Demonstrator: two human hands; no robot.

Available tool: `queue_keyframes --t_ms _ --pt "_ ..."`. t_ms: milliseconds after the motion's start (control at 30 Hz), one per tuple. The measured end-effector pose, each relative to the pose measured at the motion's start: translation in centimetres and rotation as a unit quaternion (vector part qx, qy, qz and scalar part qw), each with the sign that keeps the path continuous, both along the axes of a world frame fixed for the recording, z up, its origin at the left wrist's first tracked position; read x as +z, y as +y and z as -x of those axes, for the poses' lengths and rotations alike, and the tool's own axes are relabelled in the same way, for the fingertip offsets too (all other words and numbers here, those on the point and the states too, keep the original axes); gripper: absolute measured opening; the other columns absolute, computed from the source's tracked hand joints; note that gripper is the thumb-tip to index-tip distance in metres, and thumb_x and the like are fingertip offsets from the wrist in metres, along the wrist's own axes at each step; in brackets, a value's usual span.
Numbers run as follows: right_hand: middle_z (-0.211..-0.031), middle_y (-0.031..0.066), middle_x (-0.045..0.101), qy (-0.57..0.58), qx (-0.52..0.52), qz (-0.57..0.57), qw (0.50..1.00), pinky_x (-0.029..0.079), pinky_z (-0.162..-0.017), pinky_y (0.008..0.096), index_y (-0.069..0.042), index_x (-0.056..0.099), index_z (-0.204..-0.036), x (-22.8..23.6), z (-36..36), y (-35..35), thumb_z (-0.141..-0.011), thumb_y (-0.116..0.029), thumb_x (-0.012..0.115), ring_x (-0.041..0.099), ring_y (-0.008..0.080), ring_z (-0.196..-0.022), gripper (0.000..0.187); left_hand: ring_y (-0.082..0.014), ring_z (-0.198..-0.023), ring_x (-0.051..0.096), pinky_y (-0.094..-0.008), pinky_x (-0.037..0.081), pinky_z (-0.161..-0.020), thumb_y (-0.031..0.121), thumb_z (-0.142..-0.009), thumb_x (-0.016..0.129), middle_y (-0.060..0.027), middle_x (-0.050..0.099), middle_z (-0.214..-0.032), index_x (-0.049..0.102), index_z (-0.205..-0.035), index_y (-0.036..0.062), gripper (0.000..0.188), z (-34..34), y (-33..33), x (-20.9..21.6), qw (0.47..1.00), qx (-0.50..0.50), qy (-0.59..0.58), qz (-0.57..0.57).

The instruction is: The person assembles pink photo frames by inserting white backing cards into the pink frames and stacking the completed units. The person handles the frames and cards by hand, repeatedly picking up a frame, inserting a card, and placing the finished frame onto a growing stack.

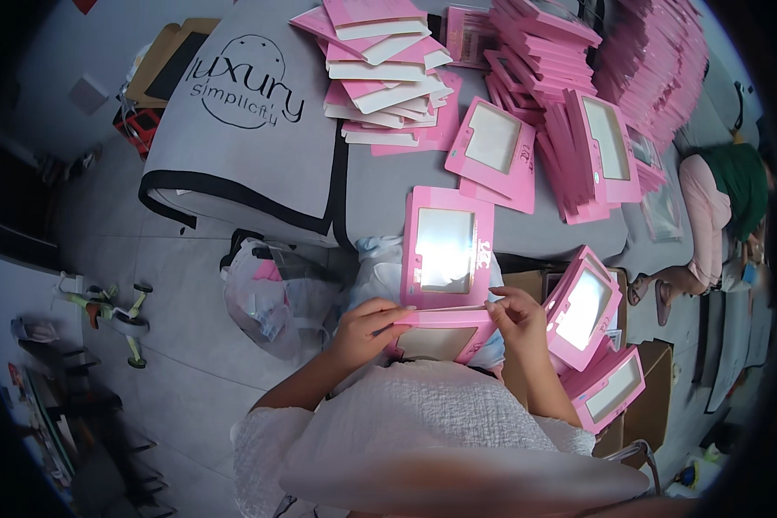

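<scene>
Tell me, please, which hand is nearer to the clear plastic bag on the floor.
Left: the left hand is just right of the clear plastic bag; the right hand is farther right.

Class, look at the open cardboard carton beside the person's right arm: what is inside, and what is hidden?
Tilted pink window boxes stick up from the carton. They and the right forearm cover much of it; its bottom cannot be seen.

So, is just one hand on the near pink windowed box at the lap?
No, the pink box has the left hand at its left end and the right hand at its right.
</scene>
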State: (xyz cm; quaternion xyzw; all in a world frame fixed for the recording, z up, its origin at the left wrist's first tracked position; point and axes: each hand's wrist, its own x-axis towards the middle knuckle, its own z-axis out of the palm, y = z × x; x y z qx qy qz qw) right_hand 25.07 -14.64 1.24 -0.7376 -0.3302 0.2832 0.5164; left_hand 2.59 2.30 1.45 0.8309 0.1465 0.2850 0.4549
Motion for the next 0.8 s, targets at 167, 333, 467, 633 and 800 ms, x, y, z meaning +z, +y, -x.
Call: queue_keyframes --t_ms 167,333,467,633,800 --pt "-0.115 0.0066 0.057 0.163 -0.035 -0.053 0.985 0.044 -0.066 0.0192 -0.004 0.05 -0.123 0.4 0.4 0.1 -0.085 -0.002 0.063 0.055 0.0063 -0.075 0.04 -0.0218 -0.08 0.062 -0.0281 0.05 -0.069 0.001 -0.076 0.07 -0.0113 0.064 -0.093 0.068 -0.108 0.0027 0.031 0.1 0.3 0.0 1.0 -0.028 -0.005 -0.003" --pt "-0.114 0.0064 0.053 0.321 -0.024 -0.102 0.941 0.042 -0.09 0.0279 -0.005 0.037 -0.136 -1.4 -0.4 0.9 -0.084 0.006 0.055 0.051 0.0128 -0.102 0.056 -0.0188 -0.081 0.062 -0.0288 0.05 -0.07 0.0 -0.079 0.067 -0.0096 0.064 -0.098 0.067 -0.109 0.0023 0.031 -0.3 1.0 -0.1 0.999 0.019 0.007 0.045" --pt "-0.127 0.01 0.05 0.225 0.105 -0.153 0.956 0.039 -0.099 0.0294 -0.004 0.03 -0.142 -5.3 -1.1 0.8 -0.086 -0.005 0.059 0.049 0.0182 -0.118 0.062 -0.0139 -0.085 0.059 -0.0266 0.049 -0.069 0.0 -0.084 0.063 -0.0058 0.061 -0.105 0.063 -0.116 0.0025 0.032 -2.2 4.4 -3.6 0.961 0.166 -0.001 0.22" --pt "-0.113 0.0093 0.062 0.112 -0.079 -0.139 0.981 0.046 -0.086 0.0256 0.003 0.046 -0.133 -3.4 -7.3 7.5 -0.089 -0.011 0.061 0.058 0.0131 -0.098 0.048 -0.0154 -0.095 0.056 -0.0251 0.051 -0.073 0.007 -0.085 0.065 -0.0095 0.052 -0.116 0.049 -0.129 -0.0043 0.047 -8.1 6.9 -10.9 0.883 0.228 -0.127 0.39" --pt "-0.119 0.0239 0.055 -0.155 -0.197 -0.023 0.968 0.043 -0.09 0.0321 0.01 0.036 -0.135 -1.0 -14.7 12.4 -0.093 -0.036 0.055 0.054 0.0279 -0.106 0.065 -0.0198 -0.097 0.056 -0.0274 0.053 -0.075 0.014 -0.076 0.076 -0.0152 0.046 -0.118 0.044 -0.131 -0.009 0.068 -10.9 5.9 -12.3 0.965 0.236 0.08 0.084"
